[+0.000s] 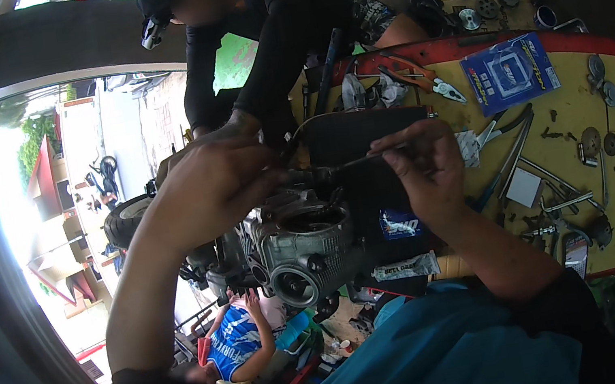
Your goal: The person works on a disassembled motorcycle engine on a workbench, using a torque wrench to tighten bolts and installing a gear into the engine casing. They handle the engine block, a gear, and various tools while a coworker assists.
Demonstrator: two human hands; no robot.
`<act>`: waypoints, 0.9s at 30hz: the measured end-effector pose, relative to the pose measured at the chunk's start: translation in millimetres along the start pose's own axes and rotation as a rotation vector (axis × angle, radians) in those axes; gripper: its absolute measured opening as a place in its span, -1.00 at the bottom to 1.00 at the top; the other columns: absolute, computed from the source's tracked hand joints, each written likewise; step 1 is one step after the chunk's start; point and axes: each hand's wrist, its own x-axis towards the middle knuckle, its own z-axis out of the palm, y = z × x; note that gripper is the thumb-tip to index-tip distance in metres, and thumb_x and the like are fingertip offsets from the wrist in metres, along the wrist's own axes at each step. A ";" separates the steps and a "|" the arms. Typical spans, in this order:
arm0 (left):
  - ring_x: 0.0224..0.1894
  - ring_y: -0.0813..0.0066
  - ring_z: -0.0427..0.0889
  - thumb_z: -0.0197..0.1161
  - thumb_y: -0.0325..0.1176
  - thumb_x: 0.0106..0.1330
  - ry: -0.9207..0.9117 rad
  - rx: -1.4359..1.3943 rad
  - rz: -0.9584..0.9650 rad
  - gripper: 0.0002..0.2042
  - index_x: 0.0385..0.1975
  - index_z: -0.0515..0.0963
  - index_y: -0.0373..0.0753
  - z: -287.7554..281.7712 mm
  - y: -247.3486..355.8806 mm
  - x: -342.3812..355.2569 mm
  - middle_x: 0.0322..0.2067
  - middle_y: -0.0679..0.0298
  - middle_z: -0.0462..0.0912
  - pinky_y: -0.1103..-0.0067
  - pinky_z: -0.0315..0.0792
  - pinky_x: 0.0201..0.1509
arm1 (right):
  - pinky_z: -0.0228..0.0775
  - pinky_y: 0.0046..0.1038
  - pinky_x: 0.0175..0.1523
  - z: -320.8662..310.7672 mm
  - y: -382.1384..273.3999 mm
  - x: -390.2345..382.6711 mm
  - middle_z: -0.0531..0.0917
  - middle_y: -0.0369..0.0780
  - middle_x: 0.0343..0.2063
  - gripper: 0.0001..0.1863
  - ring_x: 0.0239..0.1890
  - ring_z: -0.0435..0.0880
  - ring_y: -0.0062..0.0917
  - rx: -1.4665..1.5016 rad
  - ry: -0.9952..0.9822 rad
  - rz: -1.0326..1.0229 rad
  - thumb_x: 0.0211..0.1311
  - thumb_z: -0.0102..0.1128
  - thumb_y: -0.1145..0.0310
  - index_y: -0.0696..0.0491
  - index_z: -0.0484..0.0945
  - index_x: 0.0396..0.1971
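I have the right grip pinched on a thin, dark metal rod, the left grip curled, its hold I can't tell by remote feed; a grey, round-bored metal engine sits below, orange-handled pliers beyond on the yellow table

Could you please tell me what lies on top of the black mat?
On the black mat lie a blue packet and a white tube; whatever sits behind the engine part and the right hand is covered from view.
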 end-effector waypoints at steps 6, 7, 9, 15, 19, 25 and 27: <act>-0.13 0.00 0.77 0.24 0.10 0.40 -0.518 0.101 -0.222 -0.52 -0.27 0.76 -0.28 38.3 22.1 56.9 -0.28 -0.01 0.77 0.18 0.61 0.03 | 0.58 -0.45 0.17 -33.7 -17.0 15.6 0.69 -0.11 -0.09 -0.63 0.04 0.72 -0.44 -0.087 0.168 -0.006 0.38 0.18 0.71 0.08 0.32 0.06; -0.11 0.03 0.77 0.24 0.11 0.38 -0.602 0.135 -0.240 -0.52 -0.23 0.77 -0.26 39.2 27.5 65.5 -0.24 0.01 0.77 0.21 0.61 0.04 | 0.58 -0.44 0.17 -38.5 -21.4 15.9 0.68 -0.12 -0.09 -0.64 0.05 0.72 -0.44 -0.085 0.190 0.001 0.39 0.18 0.71 0.08 0.33 0.06; -0.07 0.09 0.77 0.25 0.14 0.35 -0.779 0.215 -0.273 -0.52 -0.16 0.78 -0.21 36.3 37.2 80.2 -0.17 0.04 0.78 0.27 0.61 0.07 | 0.58 -0.45 0.17 -47.2 -27.8 14.7 0.69 -0.12 -0.10 -0.65 0.05 0.72 -0.44 -0.087 0.212 0.002 0.39 0.18 0.71 0.08 0.34 0.05; -0.06 0.09 0.77 0.29 0.03 0.33 -0.795 0.110 -0.143 -0.59 -0.12 0.75 -0.21 52.0 27.7 81.9 -0.18 0.06 0.78 0.28 0.61 0.05 | 0.56 -0.46 0.16 -60.8 -25.6 6.0 0.70 -0.11 -0.11 -0.67 0.05 0.72 -0.45 -0.081 0.205 0.016 0.39 0.18 0.70 0.11 0.36 0.04; -0.07 0.10 0.76 0.32 -0.11 0.36 -0.698 -0.090 -0.040 -0.69 -0.12 0.74 -0.22 37.2 23.9 72.1 -0.17 0.07 0.77 0.29 0.59 0.07 | 0.57 -0.45 0.17 -59.7 -23.6 2.1 0.71 -0.10 -0.11 -0.67 0.03 0.72 -0.45 -0.078 0.175 0.047 0.39 0.18 0.71 0.11 0.36 0.04; -0.07 0.17 0.76 0.32 -0.27 0.39 -0.679 -0.380 -0.067 -0.80 -0.16 0.75 -0.22 18.9 15.7 47.4 -0.17 0.13 0.77 0.35 0.57 0.08 | 0.60 -0.44 0.15 -43.2 -14.5 1.5 0.72 -0.09 -0.11 -0.65 0.05 0.74 -0.45 0.032 -0.007 0.145 0.37 0.16 0.75 0.07 0.35 0.02; -0.09 0.19 0.76 0.35 -0.30 0.36 -0.656 -0.395 -0.054 -0.82 -0.15 0.76 -0.21 19.7 11.3 40.2 -0.17 0.14 0.78 0.38 0.58 0.07 | 0.61 -0.46 0.13 -29.8 -9.3 -0.5 0.73 -0.09 -0.10 -0.66 0.07 0.74 -0.44 0.134 -0.029 0.180 0.36 0.16 0.75 0.07 0.36 0.00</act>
